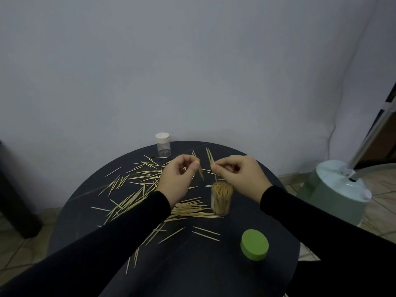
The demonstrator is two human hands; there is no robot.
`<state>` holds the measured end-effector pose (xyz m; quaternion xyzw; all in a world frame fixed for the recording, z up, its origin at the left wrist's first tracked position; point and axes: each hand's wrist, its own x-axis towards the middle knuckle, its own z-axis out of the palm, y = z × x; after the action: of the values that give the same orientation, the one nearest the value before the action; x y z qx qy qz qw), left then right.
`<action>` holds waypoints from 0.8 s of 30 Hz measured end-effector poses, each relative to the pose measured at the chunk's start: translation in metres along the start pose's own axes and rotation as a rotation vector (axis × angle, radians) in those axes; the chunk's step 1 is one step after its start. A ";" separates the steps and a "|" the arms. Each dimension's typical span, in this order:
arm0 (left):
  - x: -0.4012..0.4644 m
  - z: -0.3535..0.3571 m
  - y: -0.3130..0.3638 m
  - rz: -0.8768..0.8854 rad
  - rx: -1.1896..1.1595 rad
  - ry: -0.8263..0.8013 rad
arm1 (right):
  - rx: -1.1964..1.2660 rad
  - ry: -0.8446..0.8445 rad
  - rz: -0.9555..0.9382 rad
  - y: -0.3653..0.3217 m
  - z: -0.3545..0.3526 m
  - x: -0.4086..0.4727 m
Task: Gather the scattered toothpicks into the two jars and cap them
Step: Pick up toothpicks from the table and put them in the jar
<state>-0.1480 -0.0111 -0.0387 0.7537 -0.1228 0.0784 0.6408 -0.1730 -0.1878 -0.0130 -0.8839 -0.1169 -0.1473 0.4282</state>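
Observation:
Many toothpicks (137,179) lie scattered over the round black table (192,264). An open clear jar (221,199) packed with toothpicks stands at the middle right. My left hand (177,179) pinches a few toothpicks just left of and above that jar. My right hand (240,176) pinches another small bundle right above the jar's mouth. A second clear jar (163,146) with a white cap on it stands at the table's far edge and looks nearly empty. A green cap (254,245) lies near the front right.
A pale wall rises right behind the table. A light green fan base (334,189) with a metal pole stands on the tiled floor to the right. A dark piece of furniture (12,200) sits at the left edge.

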 end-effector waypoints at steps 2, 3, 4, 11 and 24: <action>-0.003 0.009 0.003 -0.017 -0.063 -0.016 | 0.061 -0.018 0.022 0.012 -0.003 0.002; -0.005 0.013 0.004 -0.014 -0.064 -0.030 | 0.085 -0.043 0.036 0.017 -0.005 0.002; -0.006 0.016 0.005 -0.006 -0.051 -0.049 | 0.103 -0.071 0.049 0.022 -0.007 0.001; -0.008 0.022 -0.006 -0.019 0.066 -0.247 | 0.118 -0.201 0.103 0.043 -0.007 -0.003; -0.009 0.026 -0.009 0.074 0.153 -0.231 | -0.013 -0.310 0.044 0.047 -0.012 0.000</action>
<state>-0.1547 -0.0345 -0.0543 0.7994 -0.2172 0.0239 0.5597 -0.1589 -0.2260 -0.0402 -0.9011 -0.1613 -0.0004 0.4026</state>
